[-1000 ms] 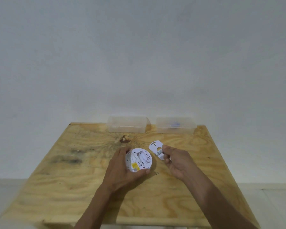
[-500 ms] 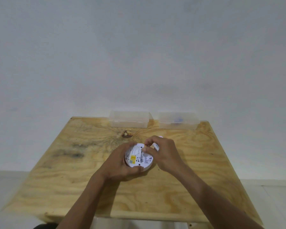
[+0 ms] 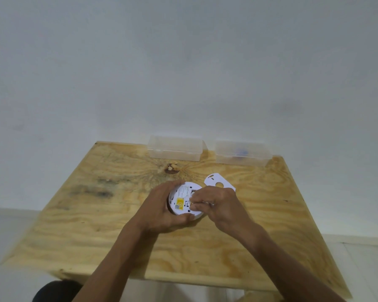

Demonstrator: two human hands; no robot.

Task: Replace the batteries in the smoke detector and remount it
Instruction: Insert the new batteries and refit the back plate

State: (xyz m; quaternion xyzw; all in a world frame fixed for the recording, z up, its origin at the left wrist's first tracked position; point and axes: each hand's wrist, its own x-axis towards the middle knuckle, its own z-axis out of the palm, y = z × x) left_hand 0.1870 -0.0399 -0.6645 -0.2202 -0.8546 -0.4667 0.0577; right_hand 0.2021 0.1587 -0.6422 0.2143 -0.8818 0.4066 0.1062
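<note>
the smoke detector (image 3: 184, 200) sits back-side up near the middle of the plywood table (image 3: 118, 225), its mounting plate (image 3: 219, 182) lying loose just behind it. it looks light, rigid and smooth — best held by the rim, since the clips inside are likely fragile. the left hand (image 3: 162, 211) cups that rim, curled around the left edge; the right hand (image 3: 218, 207) arches over the back, fingertips (image 3: 194, 202) pinched together at the battery bay — whether on a battery, i cannot tell.

Plain pale grey wall (image 3: 183, 62) fills far background. Plywood table (image 3: 109, 225), knot (image 3: 171, 168) near far edge, dark stains left. Pale floor (image 3: 362, 269) right; light even.
</note>
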